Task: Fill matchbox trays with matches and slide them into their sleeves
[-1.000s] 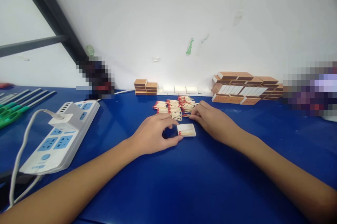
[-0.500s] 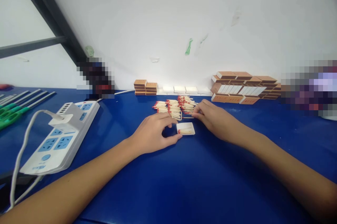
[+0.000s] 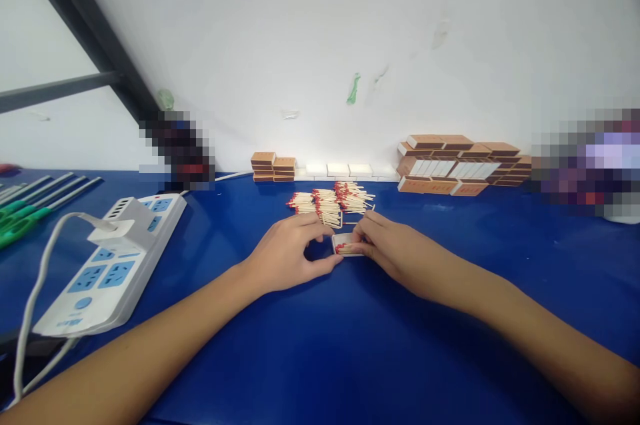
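Observation:
A small white matchbox tray point(image 3: 342, 238) lies on the blue table, with several red-headed matches point(image 3: 344, 248) along its near side. My left hand point(image 3: 285, 253) grips the tray's left end between thumb and forefinger. Over the tray's right end, my right hand point(image 3: 400, 248) is closed in a pinch on matches; its fingers hide part of them and that side of the tray. Just behind the tray is a pile of loose matches point(image 3: 327, 202), heads mostly to the left. A few single matches lie at its right edge.
Along the wall stand white trays point(image 3: 337, 170), a small stack of brown matchboxes point(image 3: 273, 166) and a larger matchbox stack point(image 3: 450, 168) at right. A white power strip point(image 3: 120, 265) with a plugged cable lies at left, near green-handled scissors point(image 3: 23, 222).
My right hand has moved from the pile's right edge down and left into the tray, bringing matches. My left hand keeps its hold on the tray.

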A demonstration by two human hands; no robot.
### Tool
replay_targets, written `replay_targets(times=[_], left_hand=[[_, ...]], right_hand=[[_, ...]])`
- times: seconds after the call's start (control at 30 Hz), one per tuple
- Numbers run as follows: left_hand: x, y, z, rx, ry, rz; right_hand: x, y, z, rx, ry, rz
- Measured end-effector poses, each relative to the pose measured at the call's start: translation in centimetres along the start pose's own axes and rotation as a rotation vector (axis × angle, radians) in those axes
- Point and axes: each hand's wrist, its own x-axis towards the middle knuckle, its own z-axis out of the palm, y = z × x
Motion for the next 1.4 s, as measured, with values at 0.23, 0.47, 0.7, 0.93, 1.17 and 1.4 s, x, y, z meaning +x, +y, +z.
replay_targets(times=[0.23, 0.47, 0.7, 0.93, 1.17, 1.4], left_hand=[[0.0, 0.0, 0.0, -0.01, -0.011, 0.003], [-0.1, -0.1, -0.1, -0.001, -0.015, 0.001], [-0.2, 0.0, -0.2, -0.006, -0.027, -0.019], [-0.1, 0.1, -0.2, -0.015, -0.046, -0.015], [-0.3, 0.5, -0.2, -0.042, -0.046, 0.02], [-0.3, 0.6, -0.1, -0.047, -0.052, 0.035]], right_hand=[[0.0, -0.5, -0.1, 0.02, 0.005, -0.014], [-0.3, -0.1, -0.4, 0.008, 0.044, -0.005], [-0.7, 0.2, -0.1, 0.028, 0.073, -0.034], [-0.5, -0.3, 0.6, 0.081, 0.177, -0.043], [-0.4, -0.6, 1.0, 0.116, 0.152, -0.112], [-0.5, -1.0, 0.8, 0.177, 0.11, -0.113]])
